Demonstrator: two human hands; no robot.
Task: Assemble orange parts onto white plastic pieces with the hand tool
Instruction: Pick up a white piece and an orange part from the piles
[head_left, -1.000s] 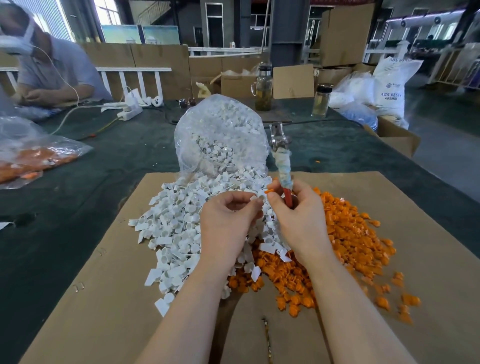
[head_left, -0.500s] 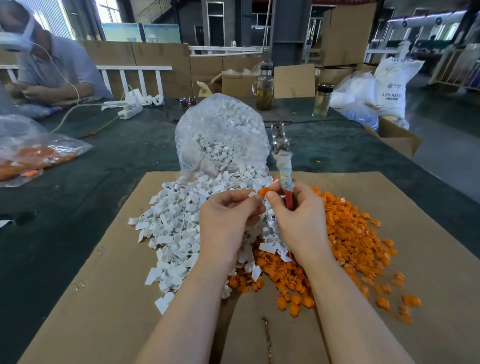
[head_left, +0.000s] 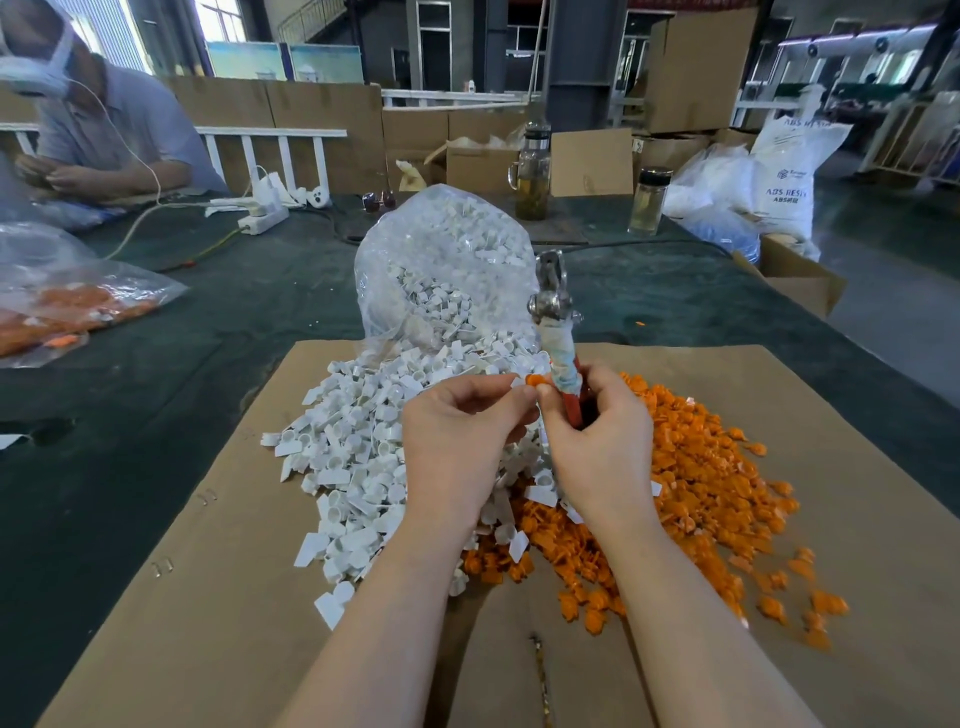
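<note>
Before you: matt brown cardboard sheet (head_left: 208, 597); shiny metal tool head (head_left: 550, 291), cloth-wrapped handle; crinkled glossy clear plastic bag (head_left: 441, 270); matt white plastic pieces (head_left: 353, 467).

The white sack (head_left: 784, 171) at far right reads "ABS RESIN".

2 hands (head_left: 462, 436), 1 hand tool (head_left: 558, 332), 2 drink bottles (head_left: 532, 171), 2 clear bags (head_left: 447, 265)

Even daylight, wide-angle view

Brightness enters from windows (head_left: 218, 21) at upper left; shadows stay soft, edges bow outward, background slightly soft.
</note>
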